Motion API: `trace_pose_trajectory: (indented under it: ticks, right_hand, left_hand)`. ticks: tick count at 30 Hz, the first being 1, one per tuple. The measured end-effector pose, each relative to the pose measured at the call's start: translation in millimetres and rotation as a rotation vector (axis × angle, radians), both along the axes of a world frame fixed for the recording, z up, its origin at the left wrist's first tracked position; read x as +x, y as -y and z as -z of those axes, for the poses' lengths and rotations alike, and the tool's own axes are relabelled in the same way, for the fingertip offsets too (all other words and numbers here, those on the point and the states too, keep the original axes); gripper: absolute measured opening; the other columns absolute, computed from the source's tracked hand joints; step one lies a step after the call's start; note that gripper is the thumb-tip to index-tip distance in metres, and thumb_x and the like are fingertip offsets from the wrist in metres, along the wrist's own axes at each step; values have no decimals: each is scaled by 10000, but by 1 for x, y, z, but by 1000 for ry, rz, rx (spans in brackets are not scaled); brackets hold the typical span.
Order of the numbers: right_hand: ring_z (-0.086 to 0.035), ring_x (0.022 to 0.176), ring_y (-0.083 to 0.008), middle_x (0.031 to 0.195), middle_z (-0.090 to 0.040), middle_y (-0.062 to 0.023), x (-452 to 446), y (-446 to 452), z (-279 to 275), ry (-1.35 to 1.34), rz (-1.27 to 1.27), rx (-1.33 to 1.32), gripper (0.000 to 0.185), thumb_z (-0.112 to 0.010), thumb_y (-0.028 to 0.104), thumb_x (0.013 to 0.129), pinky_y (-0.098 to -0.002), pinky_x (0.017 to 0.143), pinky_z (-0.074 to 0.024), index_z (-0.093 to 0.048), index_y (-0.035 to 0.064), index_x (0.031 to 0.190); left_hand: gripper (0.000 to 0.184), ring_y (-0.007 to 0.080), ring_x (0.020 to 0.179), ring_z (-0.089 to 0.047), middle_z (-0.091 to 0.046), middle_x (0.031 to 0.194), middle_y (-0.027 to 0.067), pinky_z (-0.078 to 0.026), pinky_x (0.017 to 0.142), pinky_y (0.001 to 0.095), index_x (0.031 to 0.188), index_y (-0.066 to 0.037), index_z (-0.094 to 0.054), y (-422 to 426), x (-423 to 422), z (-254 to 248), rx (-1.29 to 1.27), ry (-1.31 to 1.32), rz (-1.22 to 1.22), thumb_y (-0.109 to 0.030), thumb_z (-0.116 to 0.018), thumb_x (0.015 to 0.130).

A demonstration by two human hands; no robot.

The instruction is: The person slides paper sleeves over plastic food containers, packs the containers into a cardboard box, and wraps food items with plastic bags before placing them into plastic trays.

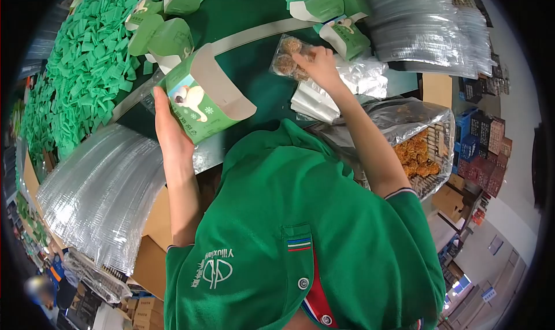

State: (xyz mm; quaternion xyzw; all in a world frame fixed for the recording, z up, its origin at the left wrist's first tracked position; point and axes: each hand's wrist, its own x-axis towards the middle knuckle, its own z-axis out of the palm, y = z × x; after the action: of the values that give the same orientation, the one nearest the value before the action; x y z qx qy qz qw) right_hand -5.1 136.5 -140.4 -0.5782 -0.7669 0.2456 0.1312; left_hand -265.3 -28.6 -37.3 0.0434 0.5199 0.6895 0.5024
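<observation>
One green carton [195, 96] was gripped by your left fingers [160, 102]; your right fingers [302, 60] pinched a clear tray [276, 55] of brown balls [292, 45].

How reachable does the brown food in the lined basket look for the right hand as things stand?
Probably not right away: the right hand is occupied with a clear tray. Otherwise likely yes, since the liner leaves some brown food exposed.
</observation>
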Motion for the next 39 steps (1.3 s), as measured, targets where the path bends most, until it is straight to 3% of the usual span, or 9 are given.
trace_pose_trajectory:
  ticks: [8, 11, 15, 20, 24, 29, 30, 36, 39]
  right_hand:
    - [-485, 1094, -341, 1249, -397, -316, 19, -27, 84, 36, 497, -126, 1128, -675, 670, 570, -400, 899, -407, -332, -183, 1222]
    - [-539, 1031, -291, 1143, -509, -278, 23, -24, 41, -418, 400, -851, 1097, -696, 637, 592, -371, 895, -413, -343, -192, 1217]
    - [-608, 835, -238, 958, -613, -146, 3, -32, 98, -563, 261, -363, 819, -739, 509, 639, -342, 762, -474, -438, -117, 1074]
    - [-593, 814, -200, 886, -597, -127, -67, 16, -8, -117, 78, -286, 595, -791, 318, 618, -319, 678, -474, -396, 1, 930]
    - [-582, 776, -188, 839, -589, -70, -49, 26, -23, -895, 247, -471, 462, -754, 323, 676, -297, 715, -449, -477, 33, 906]
    - [-491, 1120, -241, 1202, -496, -128, -17, 35, -164, -1465, 4, -334, 502, -491, 218, 873, -400, 949, -400, -343, 29, 1314]
    - [-544, 977, -167, 1072, -538, -82, -23, 48, -200, -1517, 20, -247, 440, -635, 201, 787, -308, 834, -456, -431, 9, 1127]
    - [-520, 940, -156, 1023, -507, -106, -17, 95, -238, -1304, -174, 50, 601, -778, 154, 632, -293, 816, -430, -344, 33, 1030]
    - [-514, 921, -141, 1005, -508, -107, 0, 99, -238, -1279, -194, -35, 581, -778, 150, 632, -290, 807, -423, -339, 40, 996]
  left_hand:
    - [454, 163, 994, -559, -569, 1110, 63, -450, 842, 310, 1156, -51, -500, -1, -3, 1, 57, 40, -33, -434, -441, 920]
    - [462, 163, 982, -565, -577, 1097, 61, -451, 839, 308, 1145, -50, -510, 7, -3, 2, 46, 32, -52, -445, -442, 915]
    - [469, 165, 980, -567, -586, 1084, 59, -452, 839, 309, 1136, -48, -521, 6, -2, 1, 121, 79, -14, -453, -432, 916]
    - [485, 165, 966, -565, -594, 1055, 55, -450, 835, 309, 1130, -47, -526, 4, 7, -15, 161, 89, -24, -467, -401, 922]
    - [462, 169, 944, -536, -568, 1016, 25, -439, 834, 339, 1069, -69, -544, 11, 8, -34, 217, 98, -61, -473, -372, 928]
    - [427, 196, 1005, -505, -559, 1024, 18, -401, 886, 377, 1030, -78, -550, 14, 18, -48, 239, 123, -26, -457, -381, 930]
    - [417, 200, 1005, -505, -564, 1011, 18, -382, 907, 389, 1009, -80, -562, 11, 18, -42, 308, 171, 25, -451, -388, 930]
    - [407, 158, 899, -567, -584, 1064, 48, -480, 741, 303, 1030, -102, -582, -7, 51, -98, 465, 297, 30, -456, -415, 919]
    - [481, 196, 988, -534, -555, 1117, 57, -434, 859, 338, 1183, -48, -488, -4, 51, -103, 448, 228, 1, -446, -383, 933]
